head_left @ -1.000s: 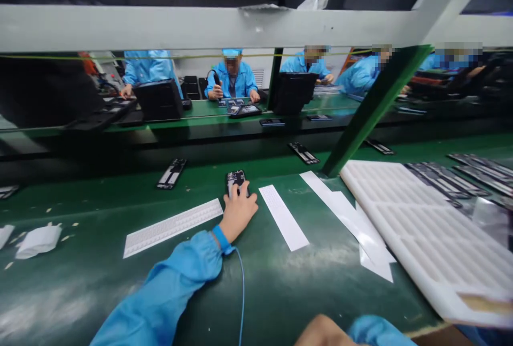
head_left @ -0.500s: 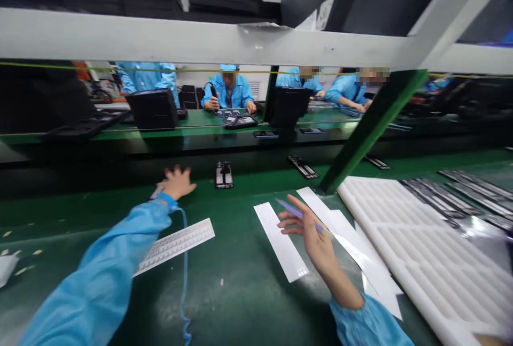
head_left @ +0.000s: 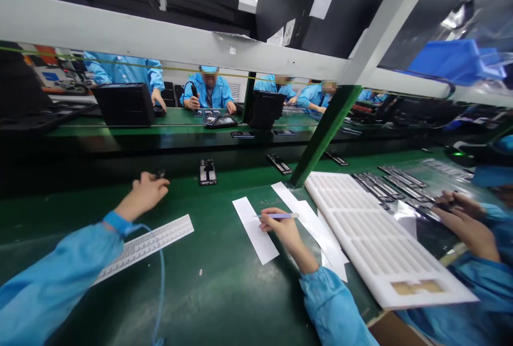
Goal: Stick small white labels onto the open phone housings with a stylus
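Note:
My left hand [head_left: 144, 196], a blue wrist strap on its wrist, is closed at the far side of the bench. A dark part, apparently a phone frame [head_left: 160, 174], shows at its fingertips, mostly hidden by them. My right hand [head_left: 278, 227] pinches a slim purple pen-like tool [head_left: 282, 216]. The tool's thin tip points left over the printed upper part of a white label sheet [head_left: 260, 241]; whether it touches is unclear. Beneath my left forearm lies another white sheet with rows of grey labels [head_left: 172, 233]. Beyond the hands, an open phone frame [head_left: 208, 172] rests on the green bench.
A white foam tray [head_left: 360, 233] and loose white sheets [head_left: 320, 233] lie right of my right hand. Several phone frames [head_left: 377, 188] are beyond the tray, near a co-worker's hands [head_left: 468, 223]. A green post [head_left: 326, 135] rises mid-bench. The strap's blue cord [head_left: 161, 287] hangs across the bench.
My left hand went from spread over the bench to closed, the dark part now at its fingertips. My right hand brought the tool's tip over the label sheet. The view turned right.

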The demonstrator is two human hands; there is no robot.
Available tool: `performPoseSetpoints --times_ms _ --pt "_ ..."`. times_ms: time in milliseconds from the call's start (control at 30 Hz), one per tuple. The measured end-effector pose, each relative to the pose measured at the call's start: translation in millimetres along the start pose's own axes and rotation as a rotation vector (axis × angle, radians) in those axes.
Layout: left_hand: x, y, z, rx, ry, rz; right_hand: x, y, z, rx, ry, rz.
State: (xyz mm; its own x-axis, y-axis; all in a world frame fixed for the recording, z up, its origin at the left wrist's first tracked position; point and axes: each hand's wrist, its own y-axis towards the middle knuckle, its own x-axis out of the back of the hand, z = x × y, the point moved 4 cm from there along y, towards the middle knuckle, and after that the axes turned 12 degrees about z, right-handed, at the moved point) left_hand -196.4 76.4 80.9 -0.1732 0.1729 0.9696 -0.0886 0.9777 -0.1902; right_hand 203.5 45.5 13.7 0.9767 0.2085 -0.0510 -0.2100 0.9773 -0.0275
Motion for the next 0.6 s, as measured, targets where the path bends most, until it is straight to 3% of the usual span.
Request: performPoseSetpoints --times_ms 167,267,367,600 --pt "-66.7 -129 -101 -0.304 0.104 -0.06 -5 5 -15 -0.05 0.001 0.066" --pt "-100.6 -168 -144 -0.394 0.131 -0.024 -4 8 -25 -0.065 -0.01 0.069" --pt "-111.7 -164 -160 -0.38 0.163 -0.051 -5 9 -30 -0.054 -0.053 0.091" --pt "-101.8 -105 -171 -0.424 0.119 -0.143 -7 9 -28 -0.03 -0.131 0.122"
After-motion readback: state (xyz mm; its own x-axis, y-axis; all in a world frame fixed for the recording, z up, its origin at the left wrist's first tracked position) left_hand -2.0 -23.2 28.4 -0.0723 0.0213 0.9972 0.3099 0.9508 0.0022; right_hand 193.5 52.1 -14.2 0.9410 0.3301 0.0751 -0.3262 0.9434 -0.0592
